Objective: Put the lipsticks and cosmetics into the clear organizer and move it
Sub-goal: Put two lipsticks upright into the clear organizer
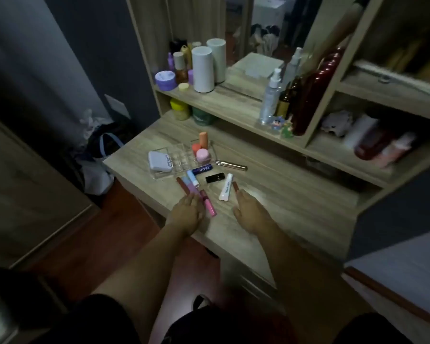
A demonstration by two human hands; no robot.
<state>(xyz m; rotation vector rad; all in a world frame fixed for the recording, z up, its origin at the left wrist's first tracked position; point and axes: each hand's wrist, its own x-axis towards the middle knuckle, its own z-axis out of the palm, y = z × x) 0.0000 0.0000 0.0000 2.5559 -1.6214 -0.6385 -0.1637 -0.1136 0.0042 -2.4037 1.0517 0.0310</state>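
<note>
A clear organizer (179,157) stands on the wooden desk (283,202). It holds a white compact (160,161) at its left end and an orange tube (203,141), a coral jar (196,147) and a pink jar (202,155) at its right end. In front of it lie a blue Nivea stick (202,169), a gold tube (231,165), a black lipstick (215,178), a white tube (226,187), a brown lipstick (235,186) and several pastel and pink tubes (209,206). My left hand (186,214) rests flat beside the pink tubes, my right hand (250,211) flat just below the white tube.
A shelf (233,105) behind the desk carries white cylinders (202,69), a purple jar (165,80), spray bottles (271,95) and a dark red bottle (313,93). A mirror (271,33) stands above. Bags (102,155) sit on the floor at the left.
</note>
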